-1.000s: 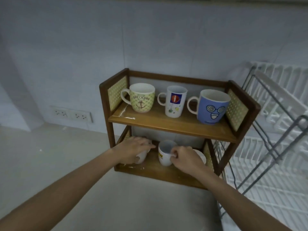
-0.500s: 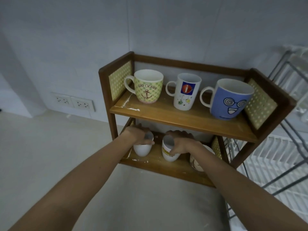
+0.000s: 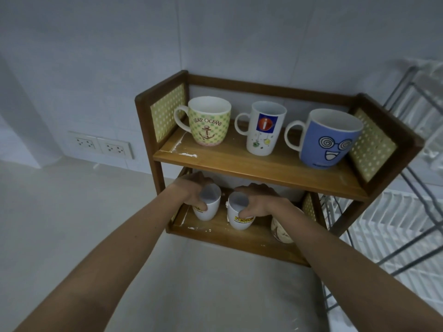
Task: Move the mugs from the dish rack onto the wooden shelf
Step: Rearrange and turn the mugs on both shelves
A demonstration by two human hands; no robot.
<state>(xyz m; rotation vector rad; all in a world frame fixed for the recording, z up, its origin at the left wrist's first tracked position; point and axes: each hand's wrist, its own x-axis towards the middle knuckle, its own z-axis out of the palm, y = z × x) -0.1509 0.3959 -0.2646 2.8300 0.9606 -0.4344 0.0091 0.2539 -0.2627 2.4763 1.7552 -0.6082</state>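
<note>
A: Upper tier of the wooden shelf (image 3: 251, 164), what is standing there?

B: Three mugs, all upright: a green checked anchor mug (image 3: 209, 122) at left, a tall white mug (image 3: 263, 130) in the middle, a blue cartoon-face mug (image 3: 328, 140) at right, each well apart from the next.

A: Lower tier?

B: Two white mugs, side by side. The left hand (image 3: 191, 191) is gripping the left white mug (image 3: 208, 207) from its left side. The right hand (image 3: 260, 202) is clasping the white Jotun mug (image 3: 238, 215), thumb on its near face. A cream patterned mug (image 3: 281, 230) is sitting further right, partly hidden by the right forearm.

A: Surroundings?

B: A dish rack (image 3: 395, 224) is standing at right, just beside the shelf; twin wall sockets (image 3: 100, 144) are showing at far left.
</note>
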